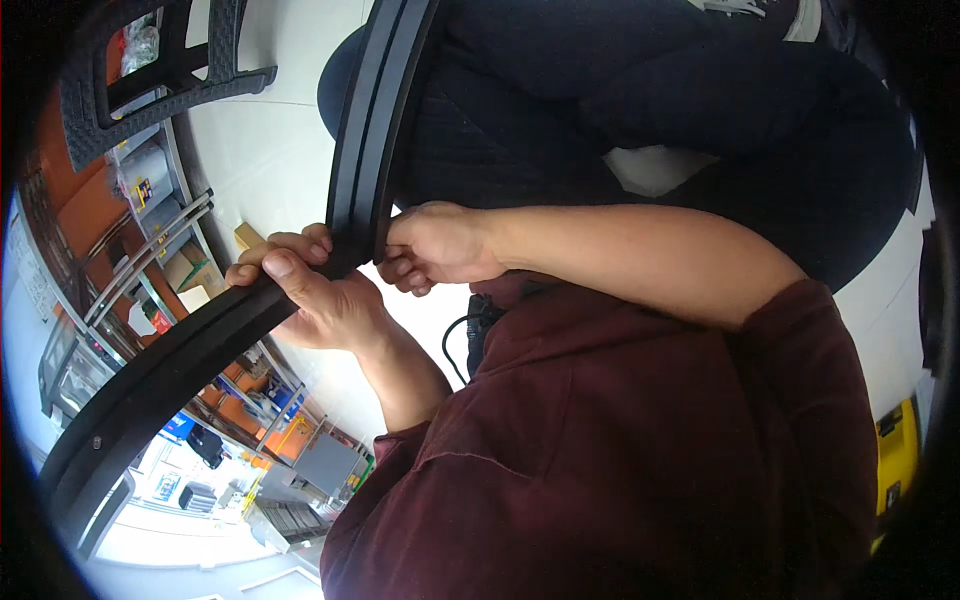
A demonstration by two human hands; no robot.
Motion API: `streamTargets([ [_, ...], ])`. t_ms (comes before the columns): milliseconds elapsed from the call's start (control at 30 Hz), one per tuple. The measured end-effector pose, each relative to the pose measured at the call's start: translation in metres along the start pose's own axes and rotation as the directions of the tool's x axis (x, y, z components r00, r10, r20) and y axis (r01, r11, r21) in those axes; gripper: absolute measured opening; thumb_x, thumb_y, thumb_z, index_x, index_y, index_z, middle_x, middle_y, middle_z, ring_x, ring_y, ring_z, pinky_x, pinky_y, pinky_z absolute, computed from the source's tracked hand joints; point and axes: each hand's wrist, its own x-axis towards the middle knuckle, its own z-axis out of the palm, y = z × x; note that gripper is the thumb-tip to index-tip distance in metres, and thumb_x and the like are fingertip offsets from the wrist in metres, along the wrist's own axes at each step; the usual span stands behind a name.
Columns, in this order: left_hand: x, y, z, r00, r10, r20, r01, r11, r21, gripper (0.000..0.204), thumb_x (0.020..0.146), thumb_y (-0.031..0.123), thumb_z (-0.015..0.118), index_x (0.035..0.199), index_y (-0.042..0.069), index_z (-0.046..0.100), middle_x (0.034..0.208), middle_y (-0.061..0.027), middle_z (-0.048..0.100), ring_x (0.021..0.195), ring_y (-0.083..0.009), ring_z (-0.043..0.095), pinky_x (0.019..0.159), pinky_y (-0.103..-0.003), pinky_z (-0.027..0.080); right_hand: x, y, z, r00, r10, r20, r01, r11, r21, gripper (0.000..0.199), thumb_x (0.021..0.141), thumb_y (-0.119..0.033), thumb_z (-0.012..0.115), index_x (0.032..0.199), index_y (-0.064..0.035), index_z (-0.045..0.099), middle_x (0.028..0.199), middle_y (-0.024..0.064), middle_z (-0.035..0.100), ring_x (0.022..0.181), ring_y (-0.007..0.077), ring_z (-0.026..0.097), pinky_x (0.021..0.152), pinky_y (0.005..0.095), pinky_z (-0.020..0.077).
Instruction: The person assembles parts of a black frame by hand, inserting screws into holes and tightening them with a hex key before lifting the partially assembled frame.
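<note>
A black frame of two long grooved bars meets at a corner in front of me; one bar [372, 120] runs up and away, the other [170, 365] down to the left. My left hand [325, 300] is wrapped round the lower bar close to the corner, thumb on top. On the right side of the corner, my right hand [440, 245] has its fingers curled in against the frame. Whatever its fingertips grip is hidden behind the corner and the hand itself.
My dark-trousered legs [640, 90] lie folded at the far side. A black textured plastic part [180, 100] stands at the upper left. Shelves with boxes [150, 200] line the left. Something yellow [897, 455] sits at the right edge, and a thin black cable [450, 345] hangs near my shirt.
</note>
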Motion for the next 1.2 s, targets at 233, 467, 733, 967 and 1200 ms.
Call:
streamTargets([
  [233, -0.001, 0.000, -0.005, 1.000, -0.007, 0.008, 0.007, 1.000, -0.023, 0.020, 0.098, 0.018, 0.071, 0.112, 0.015, 0.057, 0.079, 0.0021, 0.054, 0.065, -0.0090, 0.051, 0.061, -0.027, 0.046, -0.015, -0.008, 0.013, 1.000, -0.020, -0.014, 0.021, 0.993, 0.120, 0.020, 0.098, -0.018, 0.043, 0.095, -0.0043, 0.057, 0.089, 0.0050, 0.050, 0.069, 0.0151, 0.041, 0.066, 0.0321, 0.0378],
  [467, 0.001, 0.000, -0.003, 1.000, 0.003, 0.028, -0.002, 0.999, -0.047, 0.021, 0.098, 0.018, 0.071, 0.112, 0.015, 0.056, 0.080, 0.0021, 0.054, 0.065, -0.0098, 0.052, 0.061, -0.027, 0.047, 0.005, 0.002, 0.001, 0.999, -0.051, -0.004, 0.050, 0.998, -0.049, 0.019, 0.099, -0.022, 0.047, 0.087, -0.0091, 0.054, 0.077, -0.0001, 0.048, 0.067, 0.0131, 0.040, 0.065, 0.0316, 0.0370],
  [733, 0.000, -0.001, -0.008, 0.999, 0.030, 0.040, -0.029, 0.999, -0.021, 0.024, 0.097, 0.017, 0.072, 0.114, 0.013, 0.055, 0.083, 0.0000, 0.054, 0.065, -0.0103, 0.051, 0.061, -0.027, 0.047, -0.007, -0.006, 0.011, 0.999, -0.033, -0.010, 0.034, 0.995, 0.091, 0.015, 0.096, -0.016, 0.041, 0.097, -0.0078, 0.053, 0.097, 0.0067, 0.054, 0.069, 0.0160, 0.043, 0.064, 0.0340, 0.0375],
  [967, 0.001, -0.001, -0.005, 0.999, 0.020, 0.038, -0.019, 0.999, -0.039, 0.025, 0.096, 0.017, 0.073, 0.114, 0.014, 0.056, 0.080, 0.0005, 0.054, 0.066, -0.0102, 0.051, 0.062, -0.027, 0.046, 0.005, 0.003, -0.005, 0.999, -0.023, 0.044, 0.024, 0.999, -0.022, 0.022, 0.101, -0.028, 0.050, 0.095, -0.0094, 0.059, 0.089, 0.0023, 0.053, 0.071, 0.0150, 0.042, 0.065, 0.0297, 0.0372],
  [1200, 0.002, -0.001, -0.007, 0.999, 0.017, 0.035, -0.017, 1.000, -0.023, 0.027, 0.095, 0.019, 0.075, 0.113, 0.014, 0.056, 0.079, 0.0014, 0.054, 0.066, -0.0097, 0.051, 0.062, -0.027, 0.046, -0.010, -0.004, 0.009, 1.000, -0.031, -0.003, 0.031, 0.997, 0.071, 0.022, 0.102, -0.027, 0.048, 0.097, -0.0082, 0.059, 0.090, 0.0032, 0.053, 0.070, 0.0152, 0.042, 0.065, 0.0305, 0.0369],
])
